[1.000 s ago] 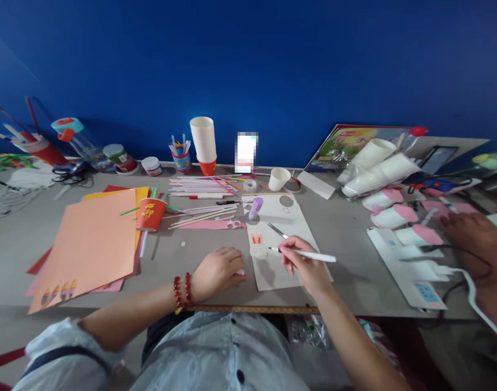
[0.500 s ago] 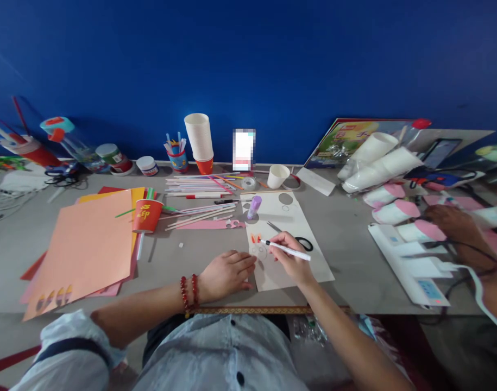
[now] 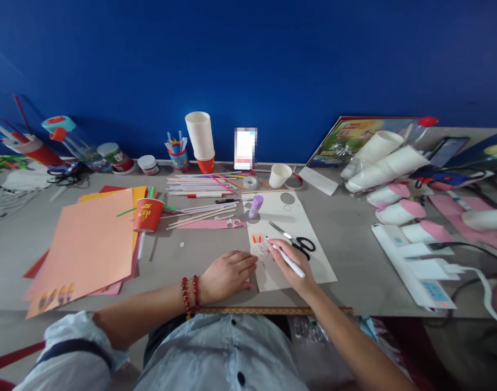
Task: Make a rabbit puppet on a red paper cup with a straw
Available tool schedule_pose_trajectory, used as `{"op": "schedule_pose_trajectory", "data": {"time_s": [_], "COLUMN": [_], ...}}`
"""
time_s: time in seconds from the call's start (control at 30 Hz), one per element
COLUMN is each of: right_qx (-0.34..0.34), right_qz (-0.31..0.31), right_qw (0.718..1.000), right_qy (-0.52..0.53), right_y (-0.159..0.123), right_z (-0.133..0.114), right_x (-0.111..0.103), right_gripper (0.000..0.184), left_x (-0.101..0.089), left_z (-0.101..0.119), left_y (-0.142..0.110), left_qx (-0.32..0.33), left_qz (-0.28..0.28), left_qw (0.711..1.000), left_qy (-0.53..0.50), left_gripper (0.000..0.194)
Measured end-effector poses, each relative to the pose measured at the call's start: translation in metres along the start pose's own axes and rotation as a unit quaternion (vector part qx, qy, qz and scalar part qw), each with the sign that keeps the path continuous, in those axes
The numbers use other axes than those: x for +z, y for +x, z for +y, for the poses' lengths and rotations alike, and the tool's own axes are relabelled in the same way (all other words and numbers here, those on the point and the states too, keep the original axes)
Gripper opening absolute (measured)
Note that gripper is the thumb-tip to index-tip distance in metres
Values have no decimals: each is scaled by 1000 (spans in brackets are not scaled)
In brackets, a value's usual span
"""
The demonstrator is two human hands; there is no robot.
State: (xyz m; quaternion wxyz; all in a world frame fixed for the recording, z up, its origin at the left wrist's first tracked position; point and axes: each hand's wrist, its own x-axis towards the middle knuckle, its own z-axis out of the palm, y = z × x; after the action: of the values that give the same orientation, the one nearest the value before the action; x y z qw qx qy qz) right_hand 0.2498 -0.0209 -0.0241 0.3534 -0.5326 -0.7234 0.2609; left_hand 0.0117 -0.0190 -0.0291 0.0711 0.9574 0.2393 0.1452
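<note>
My right hand (image 3: 292, 263) grips a white pen (image 3: 288, 260), its tip down on a small round white cut-out with orange ears (image 3: 258, 245). That cut-out lies on a white paper sheet (image 3: 317, 260) with round holes cut from it. My left hand (image 3: 227, 272), with a red bead bracelet at the wrist, rests flat with loosely curled fingers on the table at the sheet's left edge, fingertips close to the cut-out. Black-handled scissors (image 3: 297, 241) lie on the sheet just beyond my right hand.
Coloured paper sheets (image 3: 89, 244) and a red cup (image 3: 148, 214) lie at left, straws (image 3: 199, 190) and a purple glue stick (image 3: 255, 207) beyond. Stacked paper cups (image 3: 201, 136) stand at the wall. White cups with pink parts (image 3: 395, 209) and white sheets (image 3: 415, 266) fill the right.
My right hand swung the pen from level to steep and brought its tip onto the cut-out. My left hand slid right to the sheet's edge. The other person's hand at right withdrew.
</note>
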Motion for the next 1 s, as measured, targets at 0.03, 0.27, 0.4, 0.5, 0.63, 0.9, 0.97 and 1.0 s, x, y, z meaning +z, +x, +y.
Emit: {"op": "schedule_pose_trajectory", "data": {"time_s": [0.03,0.27,0.4,0.5,0.63,0.9,0.97,1.0], "right_qx": [-1,17,76,81,24,6,4,4], "right_qz": [0,-3,31,4,9,9,3,0], "right_qw": [1000,999,989,981,990,995,995,996], "right_qy": [-3,27,125,176,136,99,95,93], "right_y": [1,-3,-1,7,16,13,14,14], "right_z": [0,-2,-2,-4,-5,-3,-5,-6], "right_x": [0,-1,-1,3,11,16,16,15], "right_gripper": [23,19,17,11,19,20,19,20], "left_x": [0,1,1,-1,-3,-2,-3,-3], "left_z": [0,0,0,0,1,0,0,1], "left_y": [0,-1,-2,-1,0,0,0,1], "left_qx": [-1,-2,-3,-6,-7,-19,-23,-22], "left_qz": [0,-2,-4,-8,-12,-13,-13,-12], "left_qw": [1000,1000,1000,1000,1000,999,999,999], "left_qy": [-2,-7,-8,-8,-9,-30,-32,-32], "left_gripper": [43,43,43,44,45,43,42,42]}}
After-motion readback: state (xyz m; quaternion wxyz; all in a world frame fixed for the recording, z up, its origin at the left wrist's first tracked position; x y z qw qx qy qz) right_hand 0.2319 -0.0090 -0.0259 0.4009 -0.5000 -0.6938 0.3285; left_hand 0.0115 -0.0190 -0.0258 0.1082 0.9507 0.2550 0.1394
